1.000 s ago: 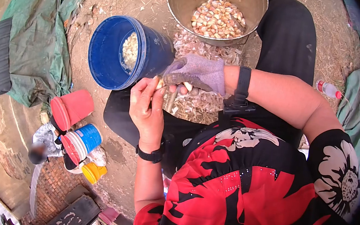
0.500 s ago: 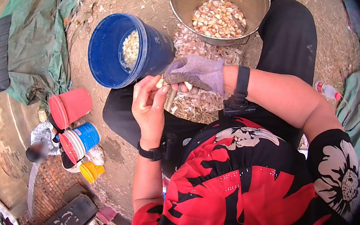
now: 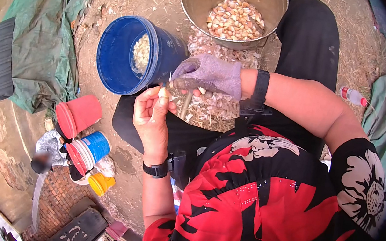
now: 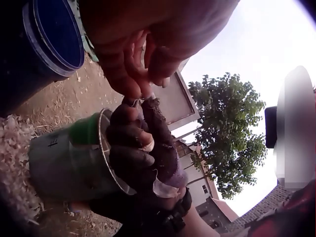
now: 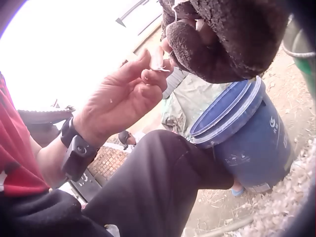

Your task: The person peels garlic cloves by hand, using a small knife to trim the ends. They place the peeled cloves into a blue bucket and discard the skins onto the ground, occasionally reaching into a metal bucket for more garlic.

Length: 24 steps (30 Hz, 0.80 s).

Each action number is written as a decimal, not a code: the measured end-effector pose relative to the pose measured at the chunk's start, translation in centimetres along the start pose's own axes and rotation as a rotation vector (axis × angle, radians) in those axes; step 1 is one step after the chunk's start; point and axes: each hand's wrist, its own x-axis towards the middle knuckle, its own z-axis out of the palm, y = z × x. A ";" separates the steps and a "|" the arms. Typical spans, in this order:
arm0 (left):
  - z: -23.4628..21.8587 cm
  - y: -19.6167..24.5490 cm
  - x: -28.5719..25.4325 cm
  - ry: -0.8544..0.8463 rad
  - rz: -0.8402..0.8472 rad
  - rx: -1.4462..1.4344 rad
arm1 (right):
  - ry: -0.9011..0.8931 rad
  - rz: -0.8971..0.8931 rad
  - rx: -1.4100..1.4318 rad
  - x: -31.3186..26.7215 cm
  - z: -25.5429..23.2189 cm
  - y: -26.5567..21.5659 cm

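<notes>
In the head view my bare left hand (image 3: 153,117) pinches a garlic clove (image 3: 162,92) between thumb and fingers. Just above and to the right is my right hand (image 3: 211,76), in a dirty purple glove, its fingers curled. Another garlic clove (image 3: 201,91) is tucked between those gloved fingers, and it shows too in the left wrist view as a pale clove (image 4: 148,144). Thin skin hangs at the glove's fingertips. Beside the hands, the blue bucket (image 3: 170,51) lies tilted in view with peeled cloves (image 3: 140,54) inside.
A metal pot (image 3: 196,4) of unpeeled garlic cloves (image 3: 235,21) stands at the top, above scattered skins (image 3: 209,108). Left are a green tarp (image 3: 41,47), a red bucket (image 3: 79,115), a yellow bucket (image 3: 100,184) and another person (image 3: 50,150). A bottle (image 3: 351,95) lies right.
The left hand has drawn slightly down and left, away from the gloved fingertips, with the garlic clove in its pinch. The gloved hand stays nearly in place.
</notes>
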 end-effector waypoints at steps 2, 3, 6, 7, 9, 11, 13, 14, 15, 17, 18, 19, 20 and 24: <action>0.3 -0.2 -0.2 0.006 0.024 0.057 | -0.043 0.145 0.112 -0.4 0.1 -1.0; 0.3 -0.2 -0.3 0.011 0.049 0.114 | -0.043 0.146 0.113 -0.5 0.1 -1.1; 0.1 -1.1 -0.1 0.029 0.117 0.236 | -0.102 0.193 0.210 -0.7 -0.2 -1.0; 0.2 -1.1 -0.1 0.029 0.116 0.235 | -0.115 0.193 0.216 -0.6 -0.3 -0.8; 0.5 -1.0 0.0 0.008 0.264 0.442 | -0.127 0.194 0.224 -0.5 -0.3 -0.6; 0.4 -1.2 0.0 0.002 0.265 0.465 | -0.091 0.151 0.171 -0.5 -0.3 -0.4; 0.3 -1.7 0.1 -0.003 0.268 0.488 | -0.095 0.130 0.178 0.0 -0.4 0.4; 0.2 -2.0 0.2 0.003 0.320 0.565 | -0.101 0.107 0.185 0.2 -0.5 0.8; 0.4 -2.0 0.3 0.008 0.373 0.643 | -0.101 0.109 0.185 0.2 -0.5 0.8; 0.8 -1.6 0.0 0.000 0.397 0.722 | -0.040 0.072 0.123 0.2 -0.3 1.0; 1.0 -1.4 -0.1 -0.009 0.423 0.802 | -0.040 0.073 0.123 0.3 -0.3 1.1; 1.2 -1.5 -0.1 -0.002 0.440 0.791 | -0.032 0.061 0.114 0.3 -0.2 1.4; 1.1 -1.7 0.0 -0.001 0.441 0.791 | -0.023 0.048 0.104 0.4 -0.2 1.5; 0.7 -1.7 -0.1 0.027 0.167 0.265 | -0.058 0.093 0.099 0.3 -0.2 0.7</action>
